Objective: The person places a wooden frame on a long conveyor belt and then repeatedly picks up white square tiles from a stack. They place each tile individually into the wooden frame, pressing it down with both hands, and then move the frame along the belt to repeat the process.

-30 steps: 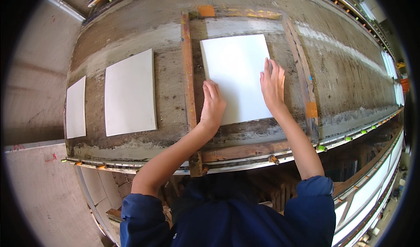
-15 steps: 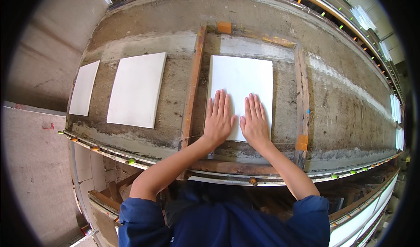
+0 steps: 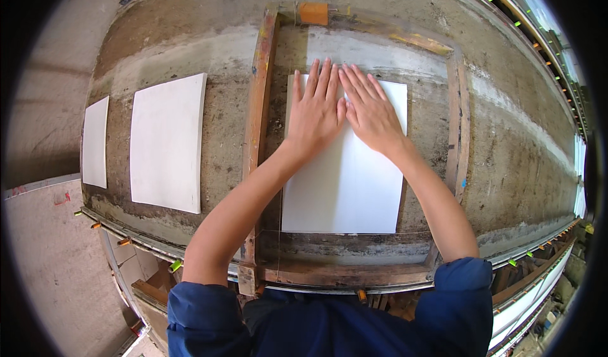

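Both hands lie flat on a white rectangular sheet [image 3: 342,195], near its far edge. My left hand [image 3: 315,113] has its fingers stretched forward, the tips reaching past that edge. Beside it my right hand [image 3: 372,111] lies with fingers extended and angled left, so the two hands nearly touch at the thumbs. Around the sheet stands a worn wooden frame [image 3: 259,85] with an orange patch [image 3: 313,13] on its far bar. The sheet rests inside the frame, apart from the side bars.
Two more white sheets lie left of the frame, a larger one [image 3: 167,145] and a narrower-looking one [image 3: 95,143]. The stained board [image 3: 519,154] beneath has small orange and green pegs [image 3: 175,266] along its near edge. Below right, white sheets [image 3: 532,300] sit on a lower level.
My hands have slid forward over the sheet, from its near part to its far edge, and come closer together. The view has shifted nearer to the board.
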